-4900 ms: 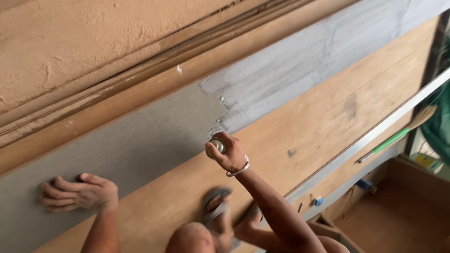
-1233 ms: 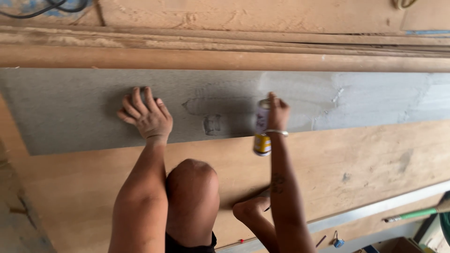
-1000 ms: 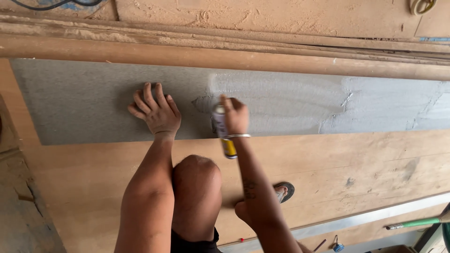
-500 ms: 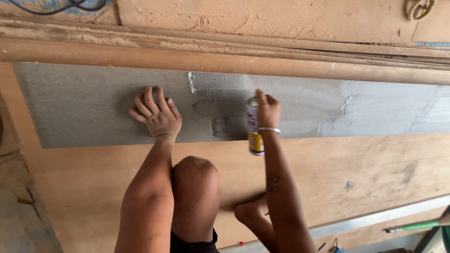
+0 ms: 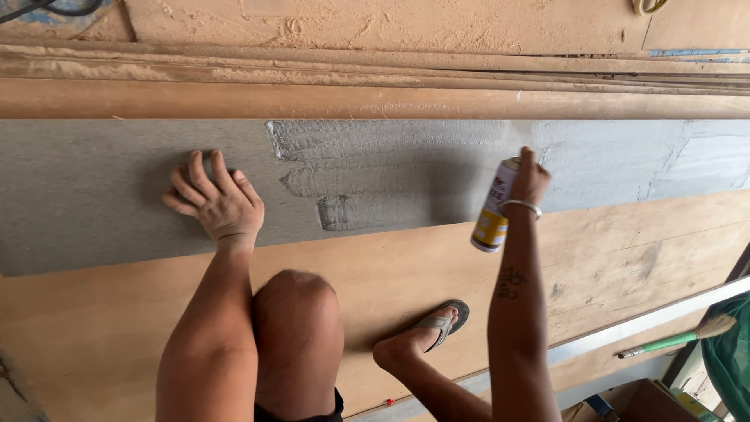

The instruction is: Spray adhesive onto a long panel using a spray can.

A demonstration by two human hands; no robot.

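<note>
The right hand (image 5: pixel 531 181) has its fingers clenched around a white and yellow spray can (image 5: pixel 494 209); the left hand (image 5: pixel 215 202) rests, fingers released and spread, on the grey flat panel (image 5: pixel 94 195).

Bright, even daylight; sharp focus (soft shadows under the limbs).

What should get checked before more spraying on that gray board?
1. Spray can gripped in the right hand: ok.
2. Left hand pressed flat on the gray board, away from the wet streaks: ok.
3. Nozzle facing the board: cannot tell, fingers cover it.
4. Dry gray area left to coat: ok, beside the left hand.
5. Sandalled foot off the gray board: ok.
</note>
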